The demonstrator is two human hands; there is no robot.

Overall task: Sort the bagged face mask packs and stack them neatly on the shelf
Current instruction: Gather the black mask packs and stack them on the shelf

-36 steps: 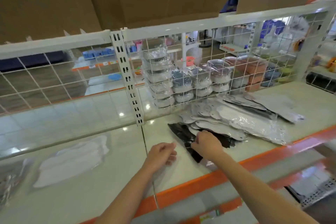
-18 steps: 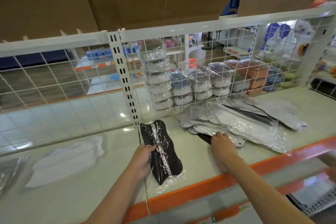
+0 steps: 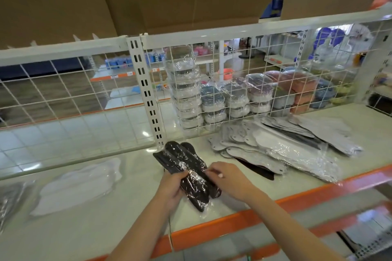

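Mid-sort: left hand (image 3: 172,186) gripping 2 black mask packs (image 3: 191,172) over the shelf (image 3: 95,224) front, right hand (image 3: 228,178) pinching their edge. Next probably squaring them up, then stacking.

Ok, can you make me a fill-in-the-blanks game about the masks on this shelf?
1. Both hands hold bagged mask packs coloured ____.
2. The left hand grips them while the ____ hand pinches their plastic.
3. The shelf's front edge is coloured ____.
4. The grey mask pile lies to the ____ of the hands.

Missing words: black; right; orange; right
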